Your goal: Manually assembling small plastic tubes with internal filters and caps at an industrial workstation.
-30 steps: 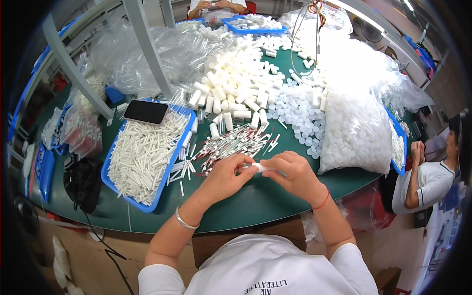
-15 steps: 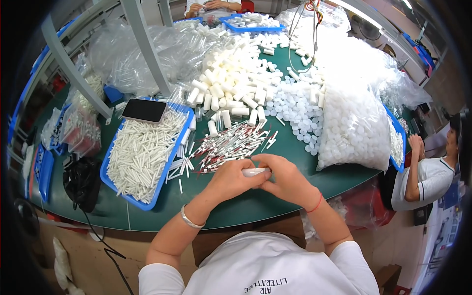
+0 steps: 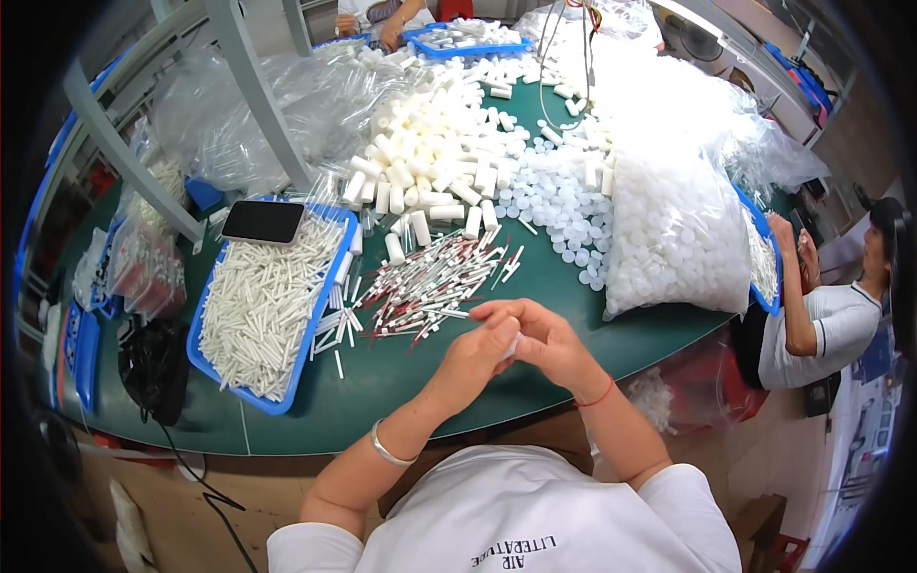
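Observation:
My left hand [image 3: 472, 368] and my right hand [image 3: 546, 346] meet above the table's front edge. Both are closed round a small white cylinder [image 3: 513, 348], mostly hidden by the fingers. Just beyond them lies a heap of thin white sticks with red wires [image 3: 430, 286]. Behind that rises a pile of cream-white foam-like cylinders [image 3: 420, 162]. Translucent round caps [image 3: 554, 205] are spread to its right. Left of my hands, a blue tray [image 3: 278, 407] is full of short white sticks [image 3: 272, 320], with a dark-screened phone [image 3: 263, 222] resting across its far end.
A large clear bag of caps [image 3: 673, 248] stands on the right of the green table [image 3: 401, 401]. Grey metal posts [image 3: 258, 95] rise at the left, near a black bag [image 3: 155, 368]. A co-worker [image 3: 821, 320] sits at the right; another person's hands [image 3: 394, 31] show at the far side.
My hands have drawn closer together and turned, so the white cylinder is now more hidden. The view has shifted slightly. The right-hand co-worker's hands have moved apart.

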Demonstrator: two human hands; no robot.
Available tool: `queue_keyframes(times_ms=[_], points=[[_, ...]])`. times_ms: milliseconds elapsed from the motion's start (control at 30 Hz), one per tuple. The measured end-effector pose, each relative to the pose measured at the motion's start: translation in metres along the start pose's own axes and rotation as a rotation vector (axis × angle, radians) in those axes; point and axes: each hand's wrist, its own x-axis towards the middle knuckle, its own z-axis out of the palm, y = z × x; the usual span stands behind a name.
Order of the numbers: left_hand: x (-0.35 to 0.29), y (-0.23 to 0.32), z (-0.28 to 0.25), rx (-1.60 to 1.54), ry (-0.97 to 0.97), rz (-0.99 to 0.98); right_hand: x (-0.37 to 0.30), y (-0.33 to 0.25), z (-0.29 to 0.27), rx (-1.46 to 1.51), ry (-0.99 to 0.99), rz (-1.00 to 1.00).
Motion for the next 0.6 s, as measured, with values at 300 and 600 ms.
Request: queue_keyframes(times_ms=[300, 600], points=[[-0.004, -0.023, 0.0, -0.046, -0.063, 0.11, -0.005, 0.006, 0.009, 0.362, -0.134, 0.259], [-0.002, -0.029, -0.006, -0.318, -0.121, -0.062, -0.006, 0.005, 0.02, 0.663, -0.049, 0.324]])
